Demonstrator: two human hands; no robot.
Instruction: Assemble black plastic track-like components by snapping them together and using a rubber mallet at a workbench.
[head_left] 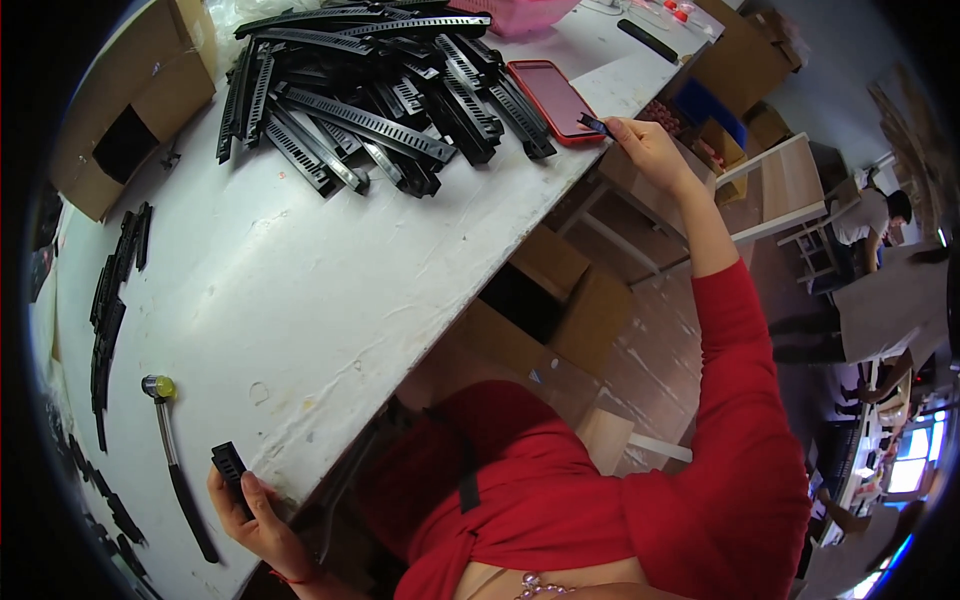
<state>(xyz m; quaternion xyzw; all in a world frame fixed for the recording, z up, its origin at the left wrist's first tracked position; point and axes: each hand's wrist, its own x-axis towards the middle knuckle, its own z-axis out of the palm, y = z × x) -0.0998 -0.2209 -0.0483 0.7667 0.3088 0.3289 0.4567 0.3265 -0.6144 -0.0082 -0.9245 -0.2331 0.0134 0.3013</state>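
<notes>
Near the table's front edge at lower left, my left hand is closed around a short black slotted piece, its upper end sticking out above the fingers. My right hand reaches out to the far right and pinches a small dark piece between thumb and fingers. That piece is beside the lower corner of a red-cased phone lying on the table; whether they touch I cannot tell. A small mallet with a yellowish head and black grip lies left of my left hand.
Black slotted strips are heaped on the far part of the white table. More black pieces line its left side. A cardboard box stands at far left, a pink basket behind. Chairs, an open carton and people are at right.
</notes>
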